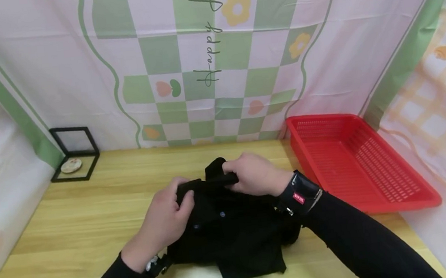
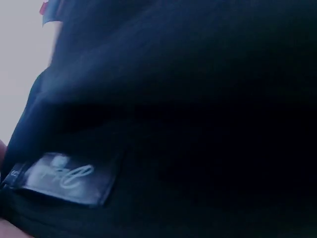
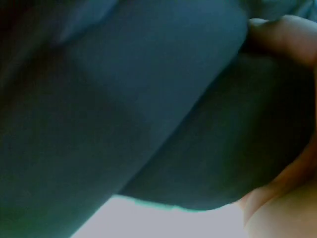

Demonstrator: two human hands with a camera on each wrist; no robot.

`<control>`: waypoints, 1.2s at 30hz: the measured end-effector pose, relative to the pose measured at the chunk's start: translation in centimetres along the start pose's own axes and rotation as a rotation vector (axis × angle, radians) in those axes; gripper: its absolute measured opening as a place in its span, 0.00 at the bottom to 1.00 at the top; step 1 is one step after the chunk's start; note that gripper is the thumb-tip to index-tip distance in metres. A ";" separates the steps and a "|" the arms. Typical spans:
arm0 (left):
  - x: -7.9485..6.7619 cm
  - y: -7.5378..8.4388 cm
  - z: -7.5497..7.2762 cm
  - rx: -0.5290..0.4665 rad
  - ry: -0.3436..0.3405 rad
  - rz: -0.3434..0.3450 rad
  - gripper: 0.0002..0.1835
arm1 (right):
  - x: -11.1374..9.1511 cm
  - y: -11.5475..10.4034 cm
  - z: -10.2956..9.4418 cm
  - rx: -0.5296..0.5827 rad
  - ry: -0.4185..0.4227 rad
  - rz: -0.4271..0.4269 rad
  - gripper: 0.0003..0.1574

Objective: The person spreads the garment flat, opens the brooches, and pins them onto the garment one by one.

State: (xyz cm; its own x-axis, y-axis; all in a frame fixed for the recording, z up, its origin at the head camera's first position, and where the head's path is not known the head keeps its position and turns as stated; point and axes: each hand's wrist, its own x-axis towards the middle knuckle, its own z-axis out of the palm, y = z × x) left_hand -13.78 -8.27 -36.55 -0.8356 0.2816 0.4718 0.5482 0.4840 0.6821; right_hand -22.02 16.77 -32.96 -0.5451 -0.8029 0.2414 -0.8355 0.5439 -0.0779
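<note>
A black garment with buttons, apparently a shirt (image 1: 241, 236), is bunched over the middle of the table, its lower corner hanging toward the front. My left hand (image 1: 167, 213) grips its raised upper edge at the left, the thumb on the near side. Farther right, my right hand (image 1: 255, 174) pinches the same edge, beside a flap of cloth that sticks up. In the left wrist view, a sewn-in label (image 2: 64, 178) shows on the dark cloth. Dark fabric (image 3: 124, 124) fills most of the right wrist view, and the thumb and fingers there hold its border.
A red plastic basket (image 1: 377, 208) stands at the right, close to my right forearm. At the back left, a black frame-like stand (image 1: 94, 145) holds a small round disc (image 1: 71, 165). Patterned curtains (image 1: 197, 51) enclose the wooden table (image 1: 66, 237) at the back and sides.
</note>
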 end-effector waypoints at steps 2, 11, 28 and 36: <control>0.0 -0.1 -0.6 0.007 0.030 -0.010 0.08 | -0.2 0.9 -0.3 -0.009 -0.048 0.042 0.18; 0.0 -0.6 -3.9 0.035 0.103 -0.104 0.08 | -1.3 4.8 -2.3 0.141 -0.251 0.337 0.17; -0.1 -1.8 -6.8 0.055 0.192 -0.199 0.13 | -2.5 7.6 -4.0 0.584 -0.159 0.331 0.15; -0.6 -2.8 -7.7 0.140 0.208 -0.185 0.13 | -2.4 8.0 -4.8 0.474 -0.253 0.290 0.11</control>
State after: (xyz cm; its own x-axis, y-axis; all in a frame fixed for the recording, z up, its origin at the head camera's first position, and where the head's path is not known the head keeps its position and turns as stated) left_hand -14.49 -16.16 -34.42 -0.8875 0.0092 0.4608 0.3649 0.6247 0.6903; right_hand -27.09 24.24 -29.48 -0.7056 -0.7032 -0.0869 -0.5587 0.6276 -0.5423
